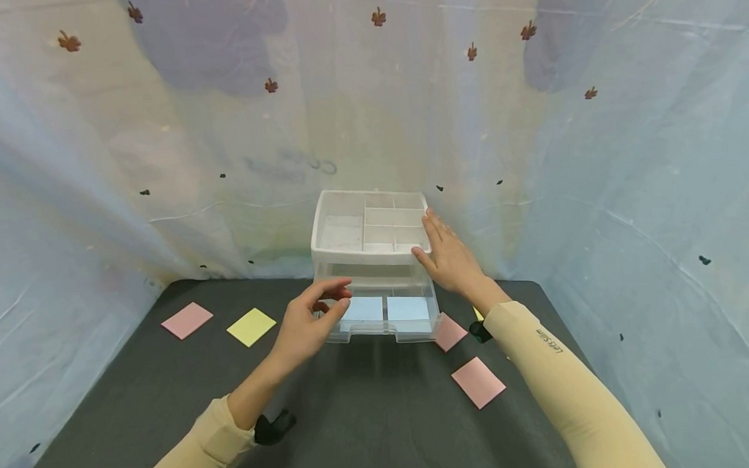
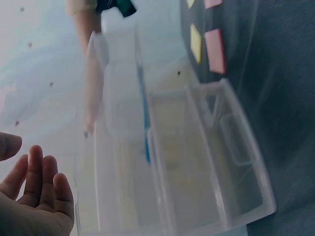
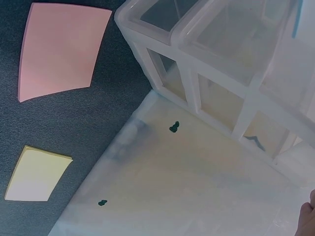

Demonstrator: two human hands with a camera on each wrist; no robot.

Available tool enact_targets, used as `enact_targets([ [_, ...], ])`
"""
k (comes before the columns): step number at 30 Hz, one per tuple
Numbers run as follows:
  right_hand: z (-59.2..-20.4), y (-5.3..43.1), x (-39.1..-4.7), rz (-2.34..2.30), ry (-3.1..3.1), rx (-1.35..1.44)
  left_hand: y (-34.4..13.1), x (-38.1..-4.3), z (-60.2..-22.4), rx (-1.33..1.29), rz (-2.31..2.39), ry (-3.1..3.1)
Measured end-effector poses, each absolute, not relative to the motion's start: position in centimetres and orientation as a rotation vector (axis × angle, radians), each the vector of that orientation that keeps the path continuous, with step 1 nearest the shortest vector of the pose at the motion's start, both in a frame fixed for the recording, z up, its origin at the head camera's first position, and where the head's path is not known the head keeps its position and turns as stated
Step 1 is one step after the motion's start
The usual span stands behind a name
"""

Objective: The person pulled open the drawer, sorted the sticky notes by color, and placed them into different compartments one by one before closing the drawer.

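A clear plastic drawer unit with a white compartment tray top (image 1: 375, 257) stands at the back middle of the table. One of its drawers (image 1: 385, 327) is pulled out toward me. Two light blue sticky note pads (image 1: 365, 309) lie side by side in that drawer. My right hand (image 1: 452, 262) rests against the right edge of the tray top, fingers straight and thumb at the front corner. By the left front of the drawer is my left hand (image 1: 311, 319), its fingers loosely bent and nothing in them. The left wrist view shows that hand (image 2: 39, 206) beside the clear plastic.
To the left on the dark table (image 1: 139, 400) are a pink pad (image 1: 187, 320) and a yellow pad (image 1: 252, 326). Two pink pads (image 1: 479, 382) lie to the right; my right wrist partly hides a yellow one (image 1: 478, 314). A patterned curtain (image 1: 370, 110) hangs behind and at the sides.
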State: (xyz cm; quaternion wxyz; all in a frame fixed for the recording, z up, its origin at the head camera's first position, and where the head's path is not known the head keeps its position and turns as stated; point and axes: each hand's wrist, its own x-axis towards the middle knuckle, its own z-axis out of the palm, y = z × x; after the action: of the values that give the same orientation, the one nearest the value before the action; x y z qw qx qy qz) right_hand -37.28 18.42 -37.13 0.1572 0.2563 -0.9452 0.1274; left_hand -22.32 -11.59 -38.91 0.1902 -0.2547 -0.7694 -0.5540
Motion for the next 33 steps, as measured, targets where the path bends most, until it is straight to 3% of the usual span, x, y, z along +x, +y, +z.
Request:
enact_targets([
  [18, -37.1, 18.5, -37.3, 0.366, -2.713, 0.730, -9.6, -18.6, -42.2, -0.853, -1.666, -2.260],
  [33, -37.2, 18.4, -37.4, 0.363, -2.712, 0.726, -7.9, -18.5, -45.6, -0.741, -2.069, -2.315],
])
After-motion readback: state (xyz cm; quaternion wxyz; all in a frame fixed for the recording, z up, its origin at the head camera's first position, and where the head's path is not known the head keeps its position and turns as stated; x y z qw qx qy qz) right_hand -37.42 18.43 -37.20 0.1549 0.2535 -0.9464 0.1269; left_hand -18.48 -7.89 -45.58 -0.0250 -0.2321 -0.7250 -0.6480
